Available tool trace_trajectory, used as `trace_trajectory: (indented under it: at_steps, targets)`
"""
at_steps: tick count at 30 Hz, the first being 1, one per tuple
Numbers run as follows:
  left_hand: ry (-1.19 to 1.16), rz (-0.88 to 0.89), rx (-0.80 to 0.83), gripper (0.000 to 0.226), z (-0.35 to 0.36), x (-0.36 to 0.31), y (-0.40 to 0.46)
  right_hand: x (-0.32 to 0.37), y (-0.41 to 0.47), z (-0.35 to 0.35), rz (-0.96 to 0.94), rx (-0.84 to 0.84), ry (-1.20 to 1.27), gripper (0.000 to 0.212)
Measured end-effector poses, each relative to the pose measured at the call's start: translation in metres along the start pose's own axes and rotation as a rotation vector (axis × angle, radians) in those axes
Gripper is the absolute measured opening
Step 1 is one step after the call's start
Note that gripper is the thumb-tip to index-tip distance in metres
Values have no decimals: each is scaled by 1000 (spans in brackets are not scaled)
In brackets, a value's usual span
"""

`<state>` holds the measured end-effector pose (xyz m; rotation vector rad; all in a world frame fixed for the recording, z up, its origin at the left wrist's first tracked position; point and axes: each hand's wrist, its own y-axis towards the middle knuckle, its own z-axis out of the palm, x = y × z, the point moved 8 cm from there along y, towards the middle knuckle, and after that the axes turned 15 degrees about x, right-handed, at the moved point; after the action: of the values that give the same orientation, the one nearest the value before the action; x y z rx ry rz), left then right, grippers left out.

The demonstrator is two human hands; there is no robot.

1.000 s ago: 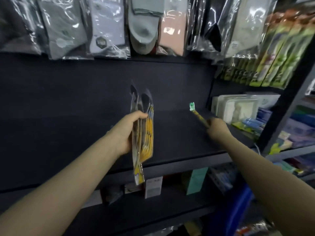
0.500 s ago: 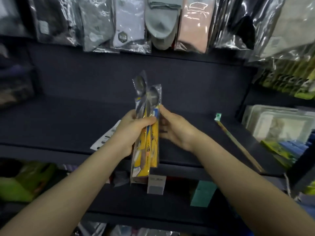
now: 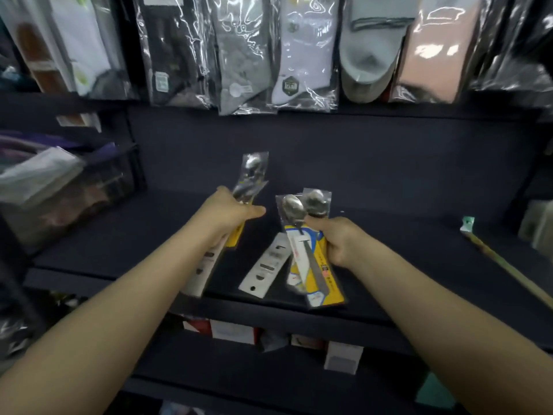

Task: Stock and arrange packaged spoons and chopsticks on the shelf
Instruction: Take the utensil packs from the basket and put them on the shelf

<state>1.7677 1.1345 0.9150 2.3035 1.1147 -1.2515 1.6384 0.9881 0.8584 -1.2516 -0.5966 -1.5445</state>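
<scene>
My left hand (image 3: 227,215) grips a spoon pack (image 3: 250,178) with a yellow card, its bowl end pointing up, above the dark shelf (image 3: 404,250). My right hand (image 3: 341,239) holds two more yellow-carded spoon packs (image 3: 311,259) side by side, their lower ends near the shelf's front edge. Between my hands a spoon pack (image 3: 264,269) lies on the shelf with its white back up. A chopsticks pack (image 3: 502,262) with a green tag lies slanted on the shelf at the right.
Bagged socks (image 3: 299,52) hang in a row above the shelf. A dark basket (image 3: 71,193) with folded goods stands at the left. Pale boxes (image 3: 538,232) sit at the far right. Small boxes (image 3: 342,357) line the lower shelf (image 3: 239,375).
My hands have split the bundle of spoon packs: the left keeps one, the right has drawn two away to the right. The view has shifted left and closer to the shelf.
</scene>
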Motion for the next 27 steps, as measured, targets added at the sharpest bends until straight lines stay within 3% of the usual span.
trace_trajectory:
  at_steps: [3,8,10,11,13,15,18,20,21,23,25,27]
  targets:
    - [112,-137,92,84,10,25,28,-2,12,-3,20,-66,-84,18]
    - [500,-213,108,80,21,51,62,4,23,-4,51,-140,-173,19]
    - [636,-147,57,76,17,46,65,9,26,-5,-1,-161,-98,23]
    - [592,-30,38,68,17,36,62,14,26,-6,-33,-178,-78,23]
    - [240,207,107,48,24,19,52,23,27,-5,-92,-188,-90,21]
    - [-77,263,274,42,41,12,41,29,28,2,-140,-144,-84,20]
    - [76,358,403,76,67,6,30,27,28,14,-153,-102,-110,14]
    - [267,455,475,65,79,5,25,25,26,12,-153,-158,-157,5]
    - [312,478,486,55,81,6,22,24,25,7,-150,-198,-171,11]
    - [188,454,439,43,74,10,23,19,25,4,-123,-240,-187,25]
    - [-80,413,354,34,62,10,26,13,28,12,-109,-241,-181,34]
    - [-252,419,343,18,54,3,26,10,34,29,-138,-205,-139,24]
